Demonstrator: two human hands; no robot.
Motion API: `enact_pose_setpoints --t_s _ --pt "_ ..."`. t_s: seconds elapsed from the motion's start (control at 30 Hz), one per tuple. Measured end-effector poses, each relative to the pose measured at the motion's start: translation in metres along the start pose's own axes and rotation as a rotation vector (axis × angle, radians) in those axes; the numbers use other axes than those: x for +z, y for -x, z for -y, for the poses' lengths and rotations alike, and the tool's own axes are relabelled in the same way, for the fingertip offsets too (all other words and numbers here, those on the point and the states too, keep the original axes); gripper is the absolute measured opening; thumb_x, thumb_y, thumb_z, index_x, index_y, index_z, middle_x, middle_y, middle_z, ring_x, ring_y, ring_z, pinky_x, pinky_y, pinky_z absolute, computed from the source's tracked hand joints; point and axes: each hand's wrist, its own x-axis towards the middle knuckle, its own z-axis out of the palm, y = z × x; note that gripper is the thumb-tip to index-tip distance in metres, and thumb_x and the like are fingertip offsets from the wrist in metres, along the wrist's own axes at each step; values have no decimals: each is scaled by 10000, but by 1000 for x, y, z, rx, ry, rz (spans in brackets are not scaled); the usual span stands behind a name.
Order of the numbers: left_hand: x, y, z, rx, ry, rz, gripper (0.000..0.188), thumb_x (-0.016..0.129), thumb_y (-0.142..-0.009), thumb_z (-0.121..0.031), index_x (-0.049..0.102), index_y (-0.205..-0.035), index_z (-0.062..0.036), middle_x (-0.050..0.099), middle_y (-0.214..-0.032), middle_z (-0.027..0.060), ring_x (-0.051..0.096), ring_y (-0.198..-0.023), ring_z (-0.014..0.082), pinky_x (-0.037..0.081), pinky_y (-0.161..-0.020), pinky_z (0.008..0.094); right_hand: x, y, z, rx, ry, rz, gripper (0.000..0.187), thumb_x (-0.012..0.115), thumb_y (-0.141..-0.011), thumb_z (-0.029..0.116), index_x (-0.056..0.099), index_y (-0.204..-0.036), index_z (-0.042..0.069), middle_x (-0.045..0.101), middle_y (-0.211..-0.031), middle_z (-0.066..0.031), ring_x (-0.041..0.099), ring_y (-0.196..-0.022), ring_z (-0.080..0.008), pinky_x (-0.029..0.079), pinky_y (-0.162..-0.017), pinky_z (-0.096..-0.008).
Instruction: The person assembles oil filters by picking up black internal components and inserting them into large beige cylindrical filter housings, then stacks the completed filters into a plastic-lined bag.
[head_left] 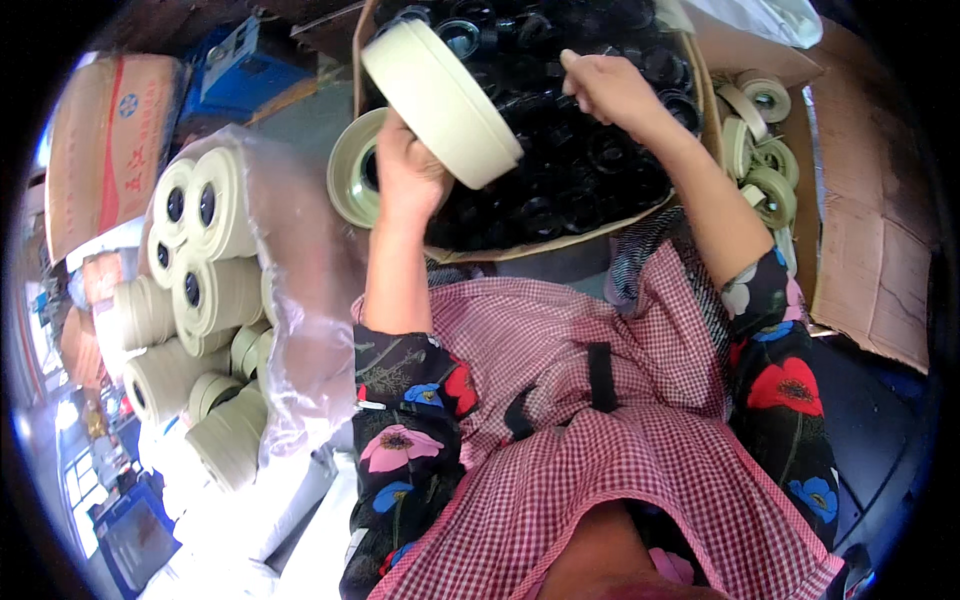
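The left hand [412, 172] is gripping a cream ring [440, 100], which is rising just beyond it, its long outline slanting down rightward. The right hand [605, 90] is curling loosely, contents unclear, over a carton [520, 250] that is holding black parts [540, 185].

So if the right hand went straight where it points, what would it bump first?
Probably shiny black round pieces in the brown cardboard box, though the right hand might pass above them; depth is unclear.
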Motion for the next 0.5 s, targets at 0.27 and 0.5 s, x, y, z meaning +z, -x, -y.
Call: enact_pose_setpoints --t_s 0.27,0.5 --pt "-94 5 17 -132 -898 -39 707 706 -701 -419 516 -1188 57 577 -1098 238 563 -1035 330 430 -905 358 13 3 -2 -109 93 95 494 429 -918 447 608 -842 -7 515 -610 -29 479 -531 -107 414 -520 -244" --pt "-69 -11 19 -283 -1109 133 737 640 -691 -475 498 -1239 -3 503 -1200 288 477 -1146 370 378 -964 409 -6 7 -7 -173 277 145 538 422 -898 500 628 -877 4 570 -649 -74 542 -578 -163 449 -564 -289"
